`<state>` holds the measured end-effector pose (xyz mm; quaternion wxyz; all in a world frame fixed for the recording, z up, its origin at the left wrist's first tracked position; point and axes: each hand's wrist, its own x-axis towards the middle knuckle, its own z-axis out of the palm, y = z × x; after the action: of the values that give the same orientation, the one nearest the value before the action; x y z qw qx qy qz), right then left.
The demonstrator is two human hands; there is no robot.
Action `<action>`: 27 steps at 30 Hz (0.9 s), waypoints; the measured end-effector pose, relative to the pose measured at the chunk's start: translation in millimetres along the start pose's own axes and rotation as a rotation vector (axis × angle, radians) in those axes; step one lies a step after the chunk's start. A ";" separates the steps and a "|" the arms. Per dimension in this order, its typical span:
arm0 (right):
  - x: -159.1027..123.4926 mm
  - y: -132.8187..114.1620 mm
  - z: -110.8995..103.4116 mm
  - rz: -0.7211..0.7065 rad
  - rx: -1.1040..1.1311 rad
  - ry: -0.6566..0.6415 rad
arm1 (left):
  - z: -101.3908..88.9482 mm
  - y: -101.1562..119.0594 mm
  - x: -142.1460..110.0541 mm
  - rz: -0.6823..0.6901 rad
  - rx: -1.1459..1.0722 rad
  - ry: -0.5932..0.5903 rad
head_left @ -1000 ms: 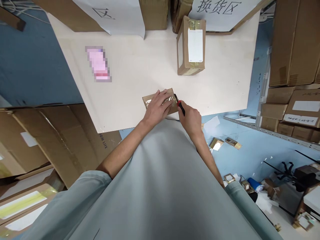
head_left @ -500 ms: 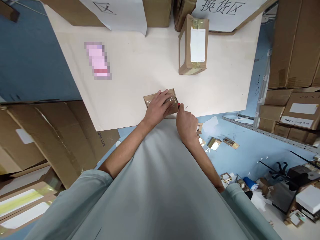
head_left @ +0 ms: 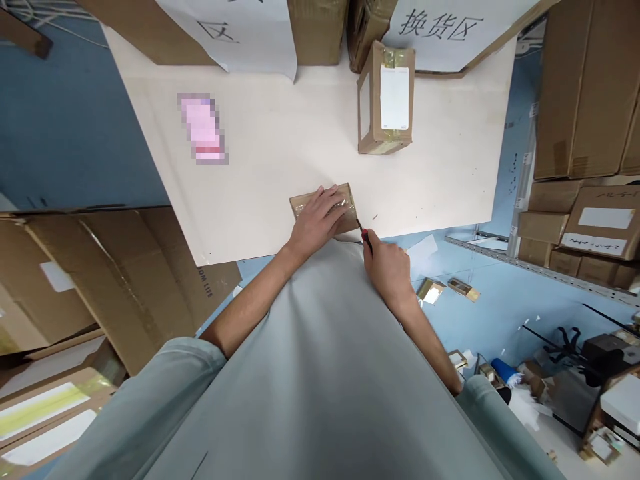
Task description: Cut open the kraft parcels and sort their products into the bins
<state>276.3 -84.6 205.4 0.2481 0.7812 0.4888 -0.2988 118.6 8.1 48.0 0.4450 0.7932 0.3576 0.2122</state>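
A small flat cardboard box (head_left: 347, 212) with clear shiny tape lies at the near edge of the white table. My left hand (head_left: 320, 213) rests flat on top of it, fingers stretched and slightly apart. In my right hand (head_left: 389, 267) is a box cutter (head_left: 367, 237) with a black and red handle, fingers closed round it. Its thin blade points up and left, and the tip is at the box's right edge; whether it touches cannot be made out.
A taller taped carton (head_left: 386, 100) with a white label stands farther back on the table (head_left: 280, 127). A blurred pink item (head_left: 203, 127) lies at left. Big boxes with paper signs (head_left: 440, 30) line the back. Cartons (head_left: 605, 220) stack at right; small opened boxes (head_left: 464, 289) litter the floor.
My right hand has drawn the box cutter down and right along the box's right side, showing more of the tool. My left hand stays on the box. The view has shifted slightly.
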 end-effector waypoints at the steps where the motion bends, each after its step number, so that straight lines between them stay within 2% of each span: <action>1: -0.4 3.7 -1.0 -0.015 0.048 0.028 | -3.0 -0.5 -1.5 -0.001 0.002 0.003; 3: 7.0 12.7 1.0 -0.064 0.204 0.107 | -10.7 -2.3 -7.3 -0.003 0.001 0.014; 6: 42.7 25.3 16.1 -0.145 0.534 0.173 | -25.5 -8.7 -24.6 -0.008 0.012 0.049; 11: 124.6 25.1 58.7 -0.137 0.845 0.080 | -50.7 -26.0 -70.0 -0.080 0.098 0.134; 14: 150.9 11.3 77.5 -0.129 0.980 -0.014 | -60.4 -32.2 -97.5 -0.125 0.131 0.195; 18: 157.4 -10.1 86.6 -0.177 1.106 -0.132 | -64.1 -28.3 -123.3 -0.215 0.231 0.322; 21: 154.3 -18.6 86.7 -0.189 1.130 -0.153 | -63.3 -18.3 -130.8 -0.298 0.258 0.419; 24: 148.8 -14.1 83.8 -0.203 1.137 -0.116 | -60.8 -8.2 -127.8 -0.360 0.221 0.448; 27: 140.9 3.5 78.0 -0.190 1.107 -0.037 | -53.5 -4.0 -117.0 -0.381 0.106 0.458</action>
<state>310.4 -52.3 51.3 -0.2182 0.7421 0.3229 -0.5454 5.5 -49.3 69.9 0.3424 0.6655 0.6016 0.2792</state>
